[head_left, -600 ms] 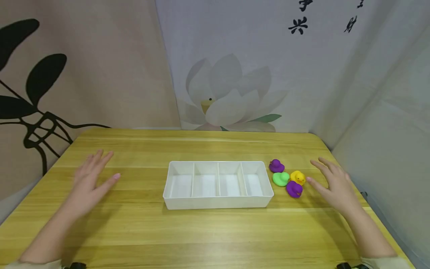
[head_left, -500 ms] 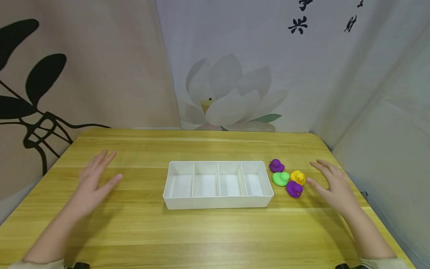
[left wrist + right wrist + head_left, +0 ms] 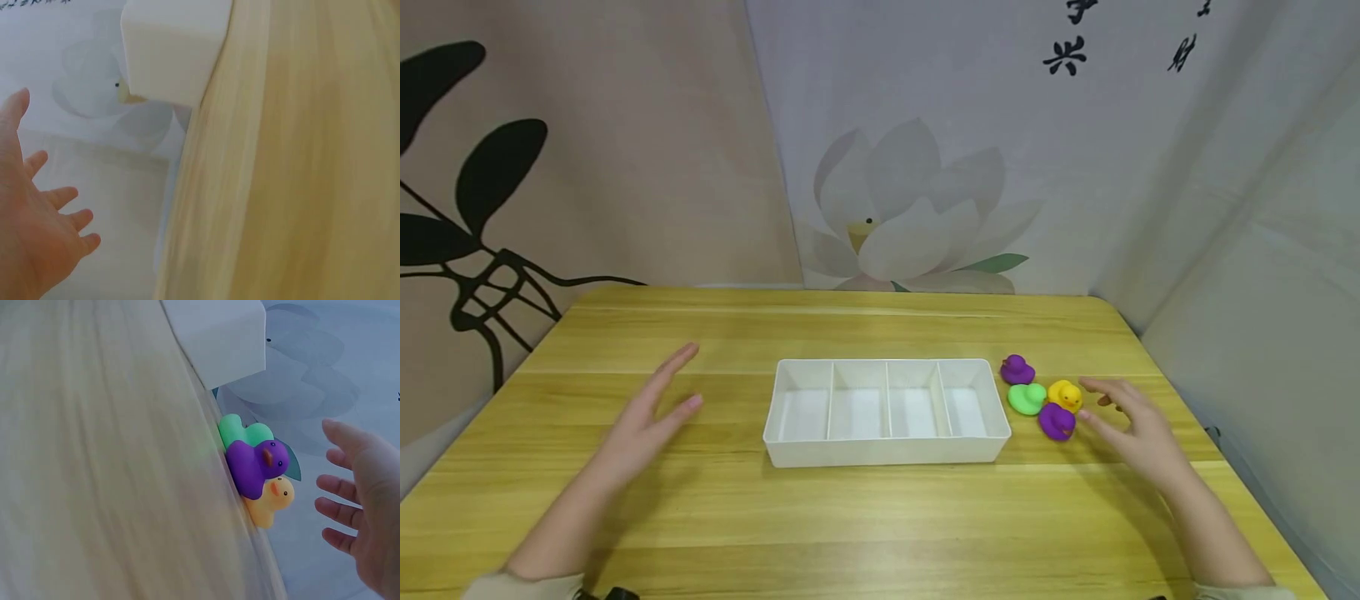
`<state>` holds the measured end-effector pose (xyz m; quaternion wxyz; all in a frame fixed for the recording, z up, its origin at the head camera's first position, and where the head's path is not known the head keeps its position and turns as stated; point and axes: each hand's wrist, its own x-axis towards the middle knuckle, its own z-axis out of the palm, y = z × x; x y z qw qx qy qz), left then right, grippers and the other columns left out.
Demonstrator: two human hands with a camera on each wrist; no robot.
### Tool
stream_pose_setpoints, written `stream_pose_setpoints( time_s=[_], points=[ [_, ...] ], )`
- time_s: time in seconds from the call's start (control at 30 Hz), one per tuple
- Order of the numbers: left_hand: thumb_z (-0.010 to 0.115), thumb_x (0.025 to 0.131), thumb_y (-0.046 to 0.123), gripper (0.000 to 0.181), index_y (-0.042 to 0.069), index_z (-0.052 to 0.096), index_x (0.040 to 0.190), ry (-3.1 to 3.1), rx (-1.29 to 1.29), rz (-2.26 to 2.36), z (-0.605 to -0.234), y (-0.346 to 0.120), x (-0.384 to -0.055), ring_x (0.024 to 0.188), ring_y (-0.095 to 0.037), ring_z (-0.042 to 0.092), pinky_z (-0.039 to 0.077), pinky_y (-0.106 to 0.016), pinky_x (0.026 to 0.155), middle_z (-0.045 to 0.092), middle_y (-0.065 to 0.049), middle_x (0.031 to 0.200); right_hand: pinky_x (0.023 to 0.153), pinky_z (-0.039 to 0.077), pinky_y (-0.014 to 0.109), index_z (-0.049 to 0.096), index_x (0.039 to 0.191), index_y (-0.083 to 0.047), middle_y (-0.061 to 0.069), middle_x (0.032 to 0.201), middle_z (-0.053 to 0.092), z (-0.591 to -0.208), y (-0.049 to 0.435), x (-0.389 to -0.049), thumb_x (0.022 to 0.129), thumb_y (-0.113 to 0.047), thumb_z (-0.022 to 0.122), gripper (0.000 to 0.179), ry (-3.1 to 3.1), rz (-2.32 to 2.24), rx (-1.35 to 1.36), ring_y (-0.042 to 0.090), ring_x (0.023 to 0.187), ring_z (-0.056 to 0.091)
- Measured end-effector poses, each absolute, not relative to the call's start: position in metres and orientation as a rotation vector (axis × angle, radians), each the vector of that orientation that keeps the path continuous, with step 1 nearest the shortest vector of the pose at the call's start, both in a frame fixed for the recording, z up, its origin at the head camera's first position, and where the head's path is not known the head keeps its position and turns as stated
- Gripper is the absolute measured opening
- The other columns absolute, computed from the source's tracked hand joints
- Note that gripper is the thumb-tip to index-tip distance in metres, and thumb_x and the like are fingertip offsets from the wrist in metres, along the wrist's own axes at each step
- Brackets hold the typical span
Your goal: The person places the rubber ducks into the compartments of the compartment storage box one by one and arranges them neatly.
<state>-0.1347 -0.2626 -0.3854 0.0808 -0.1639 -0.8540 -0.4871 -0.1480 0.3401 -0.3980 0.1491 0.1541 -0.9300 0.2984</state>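
My right hand [image 3: 1138, 429] hovers just right of a small group of rubber ducks, its fingers loosely bent and holding nothing. Nearest to its fingertips are a yellow duck [image 3: 1065, 396] and a purple duck [image 3: 1057, 422]. A green duck [image 3: 1027, 399] and a second purple duck [image 3: 1017, 369] sit closer to the box. In the right wrist view the purple duck [image 3: 253, 467] overlaps the green and yellow ones. Over the left part of the table my left hand [image 3: 643, 425] is held with thumb and fingers spread, empty. Between the hands stands a white box [image 3: 887, 452] with several compartments, all bare.
The wooden table [image 3: 880, 533] carries the box and ducks. Behind it hangs a pale curtain [image 3: 925, 150] with a printed lotus, and another light cloth [image 3: 1262, 250] runs along the right side.
My left hand has moved right, toward the box. My right hand has shifted slightly left and its fingers have bent closer to the yellow duck. Box and ducks have stayed put.
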Motion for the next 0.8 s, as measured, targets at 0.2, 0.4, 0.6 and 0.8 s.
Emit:
stream_pose_setpoints(
  time_s=[0.2,0.4,0.6,0.8],
  points=[
    [0.053,0.098,0.011,0.064,0.019,0.022,0.154,-2.550,-0.510,-1.566,-0.391,-0.252,-0.136,0.138,-0.047,0.012,0.012,-0.072,0.103,0.016,-0.012,0.158,0.078,0.039,0.026,0.061,0.123,-0.005,0.008,0.114,0.061,-0.405,0.340,-0.150,0.088,-0.012,0.071,0.037,-2.662,0.895,0.484,0.014,0.091,0.049],
    [0.053,0.099,0.012,0.063,0.019,0.022,0.154,-2.574,-0.500,-1.632,-0.398,-0.244,-0.137,0.135,-0.051,0.019,0.021,-0.074,0.098,0.020,-0.019,0.155,0.075,0.039,0.024,0.064,0.119,-0.007,0.005,0.111,0.063,-0.412,0.340,-0.150,0.088,-0.015,0.071,0.033,-2.697,0.947,0.462,0.010,0.088,0.049],
    [0.054,0.098,0.009,0.062,0.014,0.025,0.153,-2.549,-0.564,-1.690,-0.404,-0.240,-0.137,0.136,-0.042,0.025,0.032,-0.042,0.108,0.026,-0.016,0.154,0.073,0.039,0.024,0.064,0.119,-0.008,0.003,0.108,0.064,-0.416,0.336,-0.149,0.088,-0.013,0.071,0.032,-2.707,1.002,0.459,0.010,0.086,0.050],
    [0.057,0.096,0.006,0.063,0.011,0.029,0.151,-2.512,-0.629,-1.770,-0.411,-0.234,-0.137,0.134,-0.039,0.029,0.031,-0.014,0.102,0.030,-0.016,0.152,0.070,0.040,0.023,0.066,0.117,-0.009,0.000,0.099,0.064,-0.419,0.335,-0.149,0.085,-0.006,0.072,0.032,-2.695,0.984,0.488,0.011,0.082,0.051]
  ],
)
